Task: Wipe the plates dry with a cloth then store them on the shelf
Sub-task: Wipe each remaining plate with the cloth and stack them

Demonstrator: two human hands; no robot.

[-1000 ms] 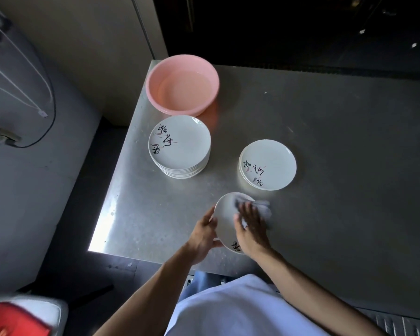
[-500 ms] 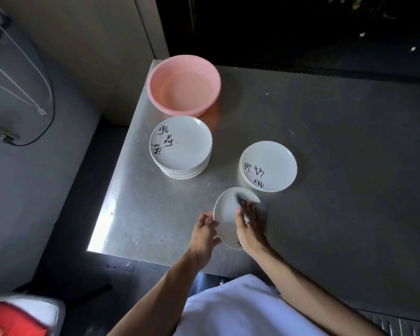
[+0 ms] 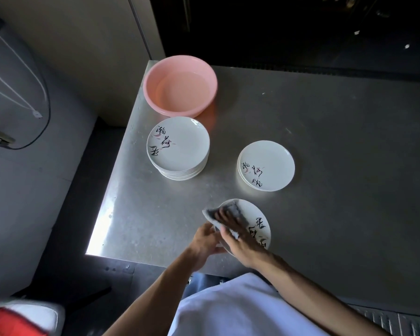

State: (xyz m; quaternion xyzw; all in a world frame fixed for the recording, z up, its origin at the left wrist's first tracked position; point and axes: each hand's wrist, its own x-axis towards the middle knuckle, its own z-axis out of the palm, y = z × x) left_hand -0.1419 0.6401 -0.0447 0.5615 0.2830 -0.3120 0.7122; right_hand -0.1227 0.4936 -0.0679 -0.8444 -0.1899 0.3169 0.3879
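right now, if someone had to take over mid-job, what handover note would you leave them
Hands: the left hand grips the edge of a plate, held tilted over the table near its front edge. The right hand presses the cloth onto the plate's face.
Things: the tall stack sits beside the pink basin. The short stack sits apart, to its right.
Done: probably the short stack, though dryness cannot be seen.
Left: finish this plate, wipe the tall stack, then shelve everything. No shelf is in view.
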